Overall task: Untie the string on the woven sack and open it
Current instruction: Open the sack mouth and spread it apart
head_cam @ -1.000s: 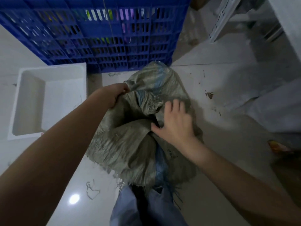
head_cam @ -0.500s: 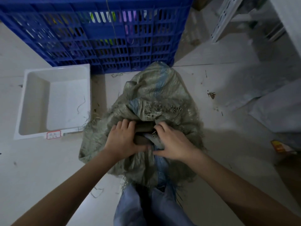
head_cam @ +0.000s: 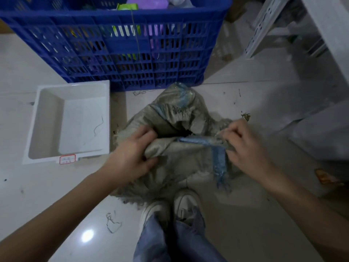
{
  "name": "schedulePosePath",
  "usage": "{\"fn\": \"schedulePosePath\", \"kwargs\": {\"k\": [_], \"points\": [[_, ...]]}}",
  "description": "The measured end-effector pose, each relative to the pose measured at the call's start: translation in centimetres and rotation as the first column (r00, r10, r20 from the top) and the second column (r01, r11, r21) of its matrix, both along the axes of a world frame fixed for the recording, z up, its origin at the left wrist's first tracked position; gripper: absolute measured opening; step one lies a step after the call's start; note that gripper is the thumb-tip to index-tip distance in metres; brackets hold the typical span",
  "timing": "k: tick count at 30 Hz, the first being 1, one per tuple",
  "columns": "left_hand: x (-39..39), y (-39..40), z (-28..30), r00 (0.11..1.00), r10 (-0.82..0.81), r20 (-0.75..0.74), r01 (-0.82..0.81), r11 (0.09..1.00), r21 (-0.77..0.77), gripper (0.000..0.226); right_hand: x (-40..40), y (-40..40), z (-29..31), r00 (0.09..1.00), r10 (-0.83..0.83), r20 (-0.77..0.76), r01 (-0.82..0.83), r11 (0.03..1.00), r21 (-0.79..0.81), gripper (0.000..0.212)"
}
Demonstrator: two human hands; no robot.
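surface: pale glossy floor (head_cam: 236,224) under you | landmark: woven sack (head_cam: 179,167) resting on it | beyond sack: blue crate (head_cam: 120,53) | left of sack: white tray (head_cam: 69,121), just before the crate | nearer you than sack: your shoes (head_cam: 170,208), touching it; loose string (head_cam: 112,223) left of them | right of sack: small debris (head_cam: 245,116)
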State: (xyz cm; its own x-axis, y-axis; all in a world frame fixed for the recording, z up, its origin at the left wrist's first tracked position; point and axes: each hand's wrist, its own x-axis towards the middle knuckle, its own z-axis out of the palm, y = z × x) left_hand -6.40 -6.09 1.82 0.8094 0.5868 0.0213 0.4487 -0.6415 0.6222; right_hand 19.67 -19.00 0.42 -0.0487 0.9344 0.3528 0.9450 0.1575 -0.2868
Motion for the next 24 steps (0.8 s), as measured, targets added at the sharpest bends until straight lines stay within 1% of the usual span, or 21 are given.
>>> {"fn": "schedulePosePath", "kwargs": {"k": [1, 2, 3, 4, 5, 7, 8, 9, 10, 11, 12, 14, 15, 17, 18, 19, 20, 21, 22, 23, 24], "points": [[0.5, 0.2, 0.6, 0.998, 0.054, 0.041, -0.046, 0.985, -0.168, 0.015, 0.2, 0.3, 0.7, 0.998, -0.019, -0.055, 0.019, 1.000, 0.011, 0.027], [0.7, 0.6, 0.7, 0.995, 0.096, 0.031, -0.079, 0.934, -0.348, 0.022, 0.5, 0.6, 1.3, 0.997, -0.021, -0.077, 0.022, 1.000, 0.009, 0.031], [0.8, 1.1, 0.6, 0.994, 0.106, -0.009, -0.097, 0.876, -0.472, 0.024, 0.8, 0.8, 1.8, 0.999, -0.008, -0.053, 0.008, 1.000, -0.006, 0.030], [0.7, 1.6, 0.4, 0.994, 0.080, -0.069, -0.104, 0.859, -0.501, 0.032, 1.4, 0.9, 2.0, 1.000, 0.015, 0.006, -0.015, 0.999, -0.030, 0.025], [0.3, 2.1, 0.1, 0.990, 0.019, -0.139, -0.079, 0.895, -0.439, 0.044, 2.1, 0.9, 2.0, 0.996, 0.040, 0.078, -0.037, 0.998, -0.051, 0.023], [-1.1, 3.6, -0.6, 0.949, -0.121, -0.293, 0.101, 0.991, -0.083, 0.063, 4.0, 0.4, 1.8, 0.977, 0.094, 0.191, -0.076, 0.992, -0.098, 0.025], [-1.7, 4.4, -0.9, 0.923, -0.163, -0.348, 0.207, 0.974, 0.093, 0.065, 4.8, -0.1, 1.3, 0.968, 0.112, 0.222, -0.090, 0.990, -0.108, 0.025], [-2.3, 5.3, -1.5, 0.902, -0.209, -0.378, 0.304, 0.928, 0.213, 0.060, 5.4, -0.6, 0.9, 0.962, 0.134, 0.237, -0.108, 0.987, -0.119, 0.024], [-2.8, 5.9, -1.7, 0.878, -0.252, -0.406, 0.376, 0.889, 0.262, 0.047, 5.4, -1.1, 0.5, 0.957, 0.162, 0.241, -0.129, 0.981, -0.144, 0.022], [-3.1, 6.2, -1.8, 0.855, -0.298, -0.424, 0.436, 0.855, 0.279, 0.033, 5.2, -1.6, -0.2, 0.952, 0.196, 0.237, -0.151, 0.969, -0.195, 0.019], [-3.1, 6.1, -1.7, 0.835, -0.322, -0.447, 0.473, 0.834, 0.283, 0.029, 4.7, -2.2, -1.0, 0.944, 0.236, 0.230, -0.176, 0.951, -0.255, 0.019], [-2.9, 4.8, -2.0, 0.785, -0.381, -0.488, 0.534, 0.815, 0.223, 0.034, 3.4, -3.1, -2.7, 0.948, 0.285, 0.142, -0.213, 0.898, -0.385, 0.037], [-2.6, 4.0, -2.2, 0.755, -0.412, -0.510, 0.560, 0.809, 0.177, 0.037, 2.5, -3.3, -3.0, 0.966, 0.258, 0.029, -0.219, 0.867, -0.447, 0.049], [-2.0, 2.3, -2.0, 0.640, -0.474, -0.604, 0.579, 0.815, -0.027, 0.051, 1.3, -2.8, -2.4, 0.973, 0.050, -0.224, -0.169, 0.820, -0.547, 0.063], [-2.0, 1.7, -1.6, 0.618, -0.486, -0.618, 0.512, 0.845, -0.153, 0.058, 0.9, -2.5, -2.0, 0.958, -0.073, -0.277, -0.109, 0.801, -0.589, 0.063], [-2.0, 1.2, -1.4, 0.683, -0.471, -0.559, 0.403, 0.880, -0.250, 0.060, 0.6, -2.1, -1.8, 0.951, -0.158, -0.265, -0.036, 0.796, -0.604, 0.057], [-2.0, 0.7, -1.2, 0.814, -0.366, -0.451, 0.265, 0.925, -0.273, 0.055, 0.2, -1.6, -1.7, 0.956, -0.207, -0.207, 0.043, 0.800, -0.599, 0.046], [-2.0, 0.3, -1.3, 0.925, -0.172, -0.338, 0.100, 0.970, -0.220, 0.049, -0.2, -1.1, -1.9, 0.961, -0.237, -0.139, 0.110, 0.794, -0.597, 0.035], [-2.0, -0.1, -1.3, 0.948, 0.070, -0.311, -0.103, 0.991, -0.090, 0.048, -0.7, -0.6, -2.2, 0.964, -0.259, -0.066, 0.160, 0.758, -0.633, 0.036], [-1.9, -0.6, -1.3, 0.872, 0.285, -0.398, -0.264, 0.958, 0.109, 0.049, -1.3, -0.1, -2.7, 0.964, -0.265, 0.009, 0.193, 0.679, -0.708, 0.051], [-1.6, -1.3, -1.5, 0.726, 0.423, -0.542, -0.321, 0.906, 0.276, 0.056, -2.0, 0.3, -3.6, 0.964, -0.256, 0.077, 0.214, 0.564, -0.798, 0.069]]}}
